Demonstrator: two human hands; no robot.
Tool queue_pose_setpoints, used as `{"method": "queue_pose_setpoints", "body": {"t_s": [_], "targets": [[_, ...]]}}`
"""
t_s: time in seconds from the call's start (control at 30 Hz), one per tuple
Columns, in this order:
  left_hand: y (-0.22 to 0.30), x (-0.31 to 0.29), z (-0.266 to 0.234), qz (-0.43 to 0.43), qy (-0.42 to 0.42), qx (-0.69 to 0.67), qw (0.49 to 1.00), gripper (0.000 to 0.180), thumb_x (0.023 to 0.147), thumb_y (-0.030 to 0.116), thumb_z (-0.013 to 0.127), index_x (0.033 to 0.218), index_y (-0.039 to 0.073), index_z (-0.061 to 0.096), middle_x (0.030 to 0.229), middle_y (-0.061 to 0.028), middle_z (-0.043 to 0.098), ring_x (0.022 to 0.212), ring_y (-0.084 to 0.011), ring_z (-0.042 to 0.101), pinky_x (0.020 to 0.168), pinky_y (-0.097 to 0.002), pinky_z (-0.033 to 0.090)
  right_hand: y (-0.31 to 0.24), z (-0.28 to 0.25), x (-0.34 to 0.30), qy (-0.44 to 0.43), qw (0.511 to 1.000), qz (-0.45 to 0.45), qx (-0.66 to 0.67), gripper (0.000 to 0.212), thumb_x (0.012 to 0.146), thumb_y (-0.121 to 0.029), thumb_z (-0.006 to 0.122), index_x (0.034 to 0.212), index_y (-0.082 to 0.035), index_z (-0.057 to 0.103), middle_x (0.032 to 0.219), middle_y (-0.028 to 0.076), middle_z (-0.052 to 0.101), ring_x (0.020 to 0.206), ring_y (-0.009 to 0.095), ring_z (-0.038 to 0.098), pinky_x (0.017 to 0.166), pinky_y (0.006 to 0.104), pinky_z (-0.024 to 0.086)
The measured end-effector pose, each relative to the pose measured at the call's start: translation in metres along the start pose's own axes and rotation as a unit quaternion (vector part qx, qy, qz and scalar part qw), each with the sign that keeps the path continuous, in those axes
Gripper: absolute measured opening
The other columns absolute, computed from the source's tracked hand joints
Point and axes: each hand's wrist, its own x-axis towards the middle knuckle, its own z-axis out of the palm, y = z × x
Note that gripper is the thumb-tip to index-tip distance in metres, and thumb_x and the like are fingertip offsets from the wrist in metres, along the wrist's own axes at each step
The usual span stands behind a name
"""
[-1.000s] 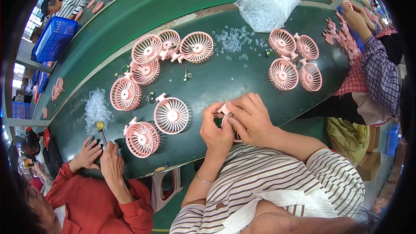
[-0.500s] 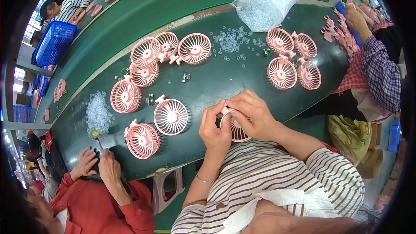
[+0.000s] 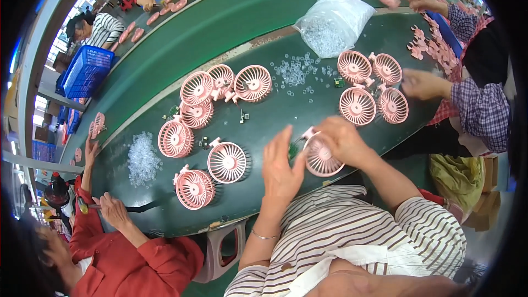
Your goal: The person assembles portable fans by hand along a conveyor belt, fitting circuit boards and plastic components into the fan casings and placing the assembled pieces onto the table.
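My right hand [image 3: 346, 142] grips a pink fan cage [image 3: 323, 159] by its upper right edge, above the near side of the table; the fingertips are blurred. My left hand [image 3: 281, 168] is just left of the cage, fingers stretched and thumb apart. A small green circuit board [image 3: 293, 150] shows between that thumb and the fingers; whether they touch it I cannot tell. Left of my hands lie a single pink cage [image 3: 227, 162] and a stacked one [image 3: 194, 189]. A small metal-and-board part [image 3: 243, 116] lies farther back.
Clear plastic rings lie in piles at the middle [image 3: 296, 70] and left [image 3: 143, 159]. A plastic bag [image 3: 334, 25] of rings stands behind. More cages [image 3: 357, 106] sit right, near a co-worker's hand [image 3: 424, 84]. A co-worker in red at left holds a tool [image 3: 88, 207].
My hands have drawn apart; before, both were closed together on the cage. The cage now faces up under my right hand. The left co-worker has lifted the tool from the rings.
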Motion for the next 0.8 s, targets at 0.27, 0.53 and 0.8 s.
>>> {"method": "queue_pose_setpoints", "body": {"t_s": [0.27,0.53,0.8], "targets": [[-0.042,0.096,-0.040,-0.145,0.044,0.284,0.947,0.032,0.088,0.028,0.056,0.111,0.006,0.057,0.076,-0.0234,0.065,0.076,-0.0426,0.063,0.070,-0.0489,0.048,0.046,-0.037,-0.003,0.029,0.996,0.068,-0.049,0.013,0.080,-0.006,0.060,0.086,0.002,0.067,0.077,0.016,0.060,0.074,0.032,0.059,0.068,0.0399,0.048],[-0.053,0.117,-0.015,-0.121,0.021,0.331,0.935,0.030,0.080,0.027,0.066,0.105,0.012,0.059,0.081,-0.0187,0.067,0.078,-0.0382,0.065,0.069,-0.0468,0.050,0.042,-0.051,0.003,0.154,0.969,0.069,-0.179,0.040,0.075,0.002,0.061,0.114,0.004,0.054,0.110,0.020,0.055,0.102,0.037,0.053,0.088,0.0414,0.044],[-0.042,0.087,-0.031,-0.070,-0.019,0.237,0.969,0.042,0.075,0.001,0.061,0.112,0.003,0.040,0.085,-0.0248,0.063,0.075,-0.0445,0.061,0.066,-0.0507,0.047,-0.003,0.036,0.032,0.033,0.998,-0.005,-0.049,0.034,0.068,0.008,0.054,0.102,0.006,0.057,0.098,0.018,0.052,0.091,0.033,0.054,0.077,0.0398,0.048]]}}
